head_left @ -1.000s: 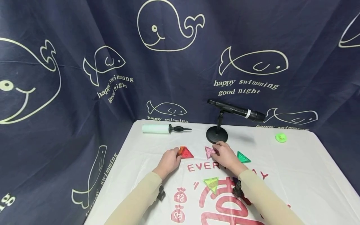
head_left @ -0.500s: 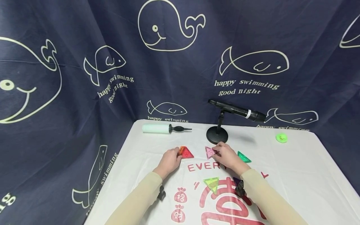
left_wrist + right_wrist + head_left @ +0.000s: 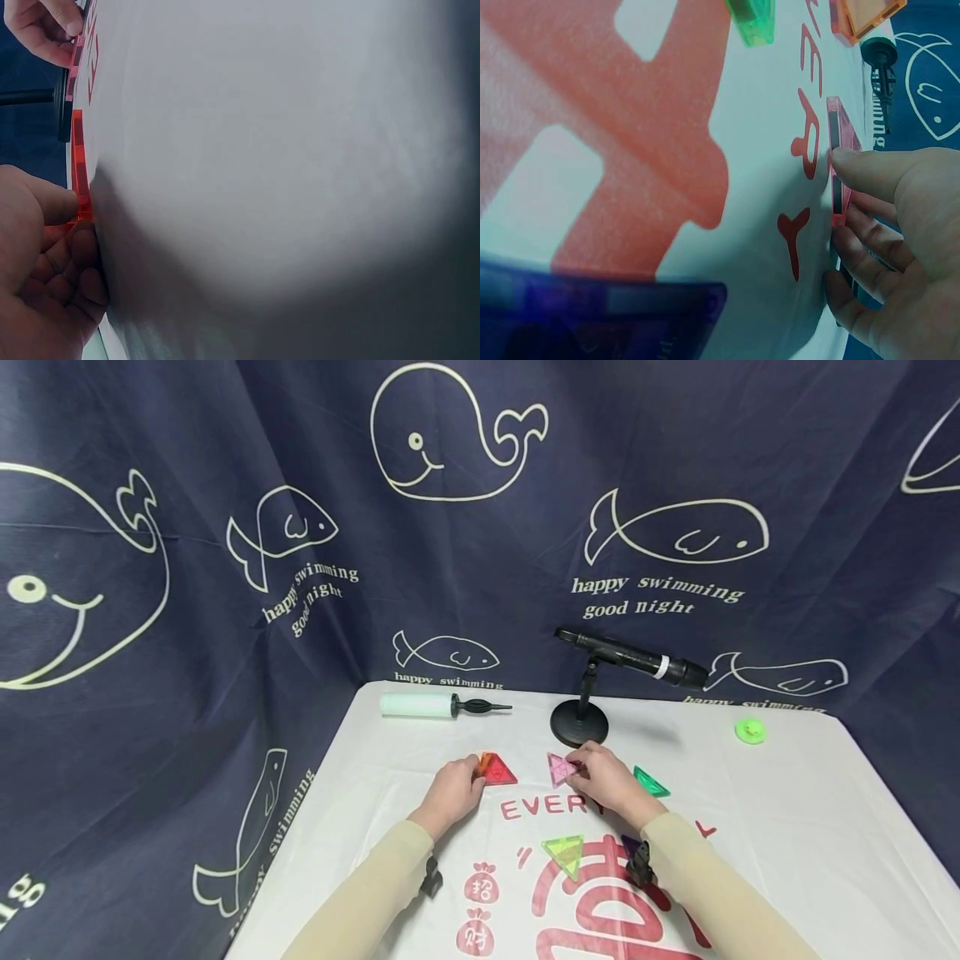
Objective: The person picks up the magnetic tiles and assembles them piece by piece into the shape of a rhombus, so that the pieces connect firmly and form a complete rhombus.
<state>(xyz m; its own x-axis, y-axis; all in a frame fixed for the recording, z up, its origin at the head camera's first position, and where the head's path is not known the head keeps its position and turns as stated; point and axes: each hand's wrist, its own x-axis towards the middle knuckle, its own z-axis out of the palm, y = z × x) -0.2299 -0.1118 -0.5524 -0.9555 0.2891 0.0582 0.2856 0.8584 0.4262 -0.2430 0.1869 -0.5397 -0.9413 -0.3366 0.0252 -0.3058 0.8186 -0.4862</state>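
My left hand [image 3: 452, 793] pinches the near left part of a red triangular magnetic tile [image 3: 498, 769] and an orange tile [image 3: 484, 763] beside it. Thumb and forefinger meet at the orange edge in the left wrist view; how the two tiles join is partly hidden. With the right hand [image 3: 607, 781] I pinch a pink triangular magnetic tile [image 3: 559, 769] by its right side. The right wrist view shows the thumb on the edge of that pink tile [image 3: 836, 139], which has dark magnet strips. A gap separates the pink tile from the red one.
A yellow-green triangular tile [image 3: 564, 853] lies nearer me, a green one [image 3: 649, 782] right of the right hand. A dark blue tile [image 3: 592, 315] is under the right wrist. Behind stand a microphone on a stand [image 3: 579, 722], a hand pump [image 3: 420, 705] and a green round toy [image 3: 750, 731].
The right hand has shifted slightly to the right on the pink tile, showing more of it. The left hand and its tiles look unmoved; the head view has tilted a little.
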